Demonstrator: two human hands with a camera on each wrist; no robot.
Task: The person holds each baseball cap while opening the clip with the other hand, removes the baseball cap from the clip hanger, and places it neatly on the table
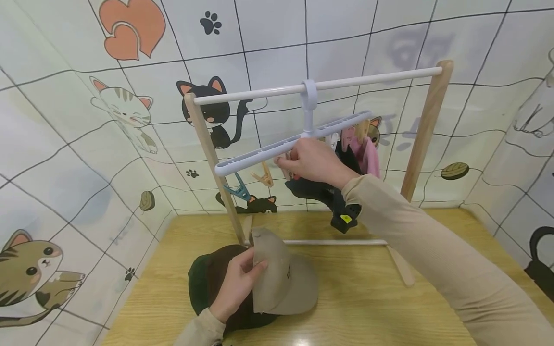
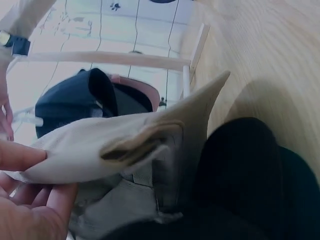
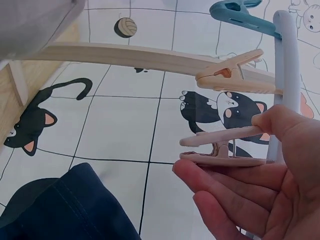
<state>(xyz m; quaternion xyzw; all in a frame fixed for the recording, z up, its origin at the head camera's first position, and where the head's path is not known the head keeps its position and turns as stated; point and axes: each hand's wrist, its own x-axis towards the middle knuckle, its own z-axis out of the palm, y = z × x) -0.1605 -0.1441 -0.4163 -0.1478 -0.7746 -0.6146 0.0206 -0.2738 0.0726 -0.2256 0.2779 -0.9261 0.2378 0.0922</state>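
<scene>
My left hand [image 1: 240,281] pinches the edge of a beige cap [image 1: 274,276], thumb on one side and fingers on the other. The cap stands on its side above the table, its brim to the right. Under and behind it lies a dark brown and green cap [image 1: 220,271]. Up at the white hanger bar [image 1: 255,154], my right hand [image 1: 318,161] squeezes a pale pink clothespin [image 3: 235,161] between thumb and fingers. Its jaws are apart, with nothing between them. A tan clothespin [image 3: 225,75] and a blue clothespin [image 3: 247,19] hang farther along the bar.
The hanger hooks onto the white rail [image 1: 368,79] of a wooden rack [image 1: 426,125]. A dark cap [image 1: 309,189] and a pink cap [image 1: 371,158] hang from the hanger's right half, partly behind my right arm. A cat-patterned sheet [image 1: 277,57] backs the wooden table [image 1: 346,298].
</scene>
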